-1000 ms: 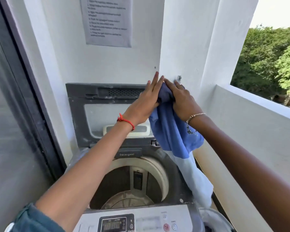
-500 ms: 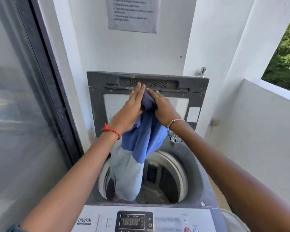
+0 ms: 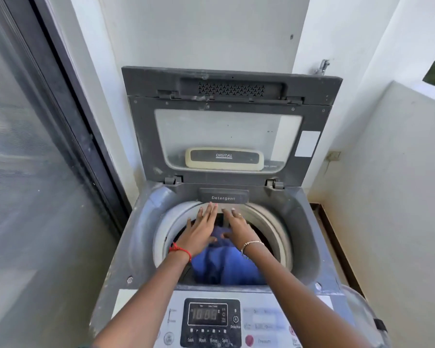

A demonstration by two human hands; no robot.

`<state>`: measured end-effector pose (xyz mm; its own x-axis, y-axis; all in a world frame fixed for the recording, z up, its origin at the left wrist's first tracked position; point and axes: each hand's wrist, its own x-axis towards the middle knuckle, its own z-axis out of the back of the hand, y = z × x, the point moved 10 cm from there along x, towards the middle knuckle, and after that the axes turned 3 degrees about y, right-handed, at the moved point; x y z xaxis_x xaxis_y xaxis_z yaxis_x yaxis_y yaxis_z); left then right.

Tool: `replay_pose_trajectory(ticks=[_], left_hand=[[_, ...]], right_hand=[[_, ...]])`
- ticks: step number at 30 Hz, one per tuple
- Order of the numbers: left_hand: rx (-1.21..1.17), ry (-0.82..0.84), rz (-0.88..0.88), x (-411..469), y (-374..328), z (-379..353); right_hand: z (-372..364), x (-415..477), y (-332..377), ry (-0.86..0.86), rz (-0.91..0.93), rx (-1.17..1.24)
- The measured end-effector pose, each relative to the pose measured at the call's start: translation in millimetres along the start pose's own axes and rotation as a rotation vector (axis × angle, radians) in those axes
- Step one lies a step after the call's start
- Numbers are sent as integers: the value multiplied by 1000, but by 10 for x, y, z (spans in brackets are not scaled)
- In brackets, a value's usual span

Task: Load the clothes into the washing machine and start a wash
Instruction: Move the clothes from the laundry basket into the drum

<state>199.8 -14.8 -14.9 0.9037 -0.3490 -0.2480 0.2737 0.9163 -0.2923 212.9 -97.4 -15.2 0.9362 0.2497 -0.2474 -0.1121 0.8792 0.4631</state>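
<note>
A grey top-loading washing machine [image 3: 143,237] stands in front of me with its lid [image 3: 226,126] raised against the wall. A blue garment [image 3: 224,264] lies bunched inside the drum, a little blurred. My left hand [image 3: 201,229], with a red string on the wrist, and my right hand [image 3: 236,228], with a bead bracelet, hover side by side over the drum opening. Their fingers are stretched out and apart, pointing at the detergent drawer [image 3: 223,197]. Both thumbs sit just above the cloth; neither hand grips it.
The control panel [image 3: 211,320] with a lit display is at the near edge, below my forearms. A glass sliding door [image 3: 23,172] runs along the left, and a low white wall [image 3: 387,197] along the right. A tap [image 3: 323,66] sticks out behind the lid. A translucent basket rim [image 3: 362,315] shows at lower right.
Both hands came down from the lid's height to the drum opening and let go of the blue and white garment, which dropped into the drum. The view tilted downward.
</note>
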Motion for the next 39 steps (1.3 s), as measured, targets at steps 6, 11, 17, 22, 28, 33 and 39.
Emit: replay_pose_trajectory(ticks=[6,11,17,22,28,33,39], left_hand=[[-33,-65,-127,110,-621,111],[-85,-114,-298,225,-1577,293],[-99,-106,-542,256,-3227,216],[-24,-30,-656,249,-4378,-369],[84,114,-571,458,-4863,-1588],[134,250,-371,719,-4472,-2875],[248,357,-198,1071,-3780,-4629]], right_hand=[[484,-310,-407,-139,-74,63],[1239,-935,-917,-360,-107,114],[1715,-1965,-2110,-552,-327,177],[1468,-2664,-3175,-530,-511,198],[725,-3017,-4188,-420,-596,297],[-153,-3012,-4896,-363,-622,317],[-1649,-2688,-5700,-163,-641,270]])
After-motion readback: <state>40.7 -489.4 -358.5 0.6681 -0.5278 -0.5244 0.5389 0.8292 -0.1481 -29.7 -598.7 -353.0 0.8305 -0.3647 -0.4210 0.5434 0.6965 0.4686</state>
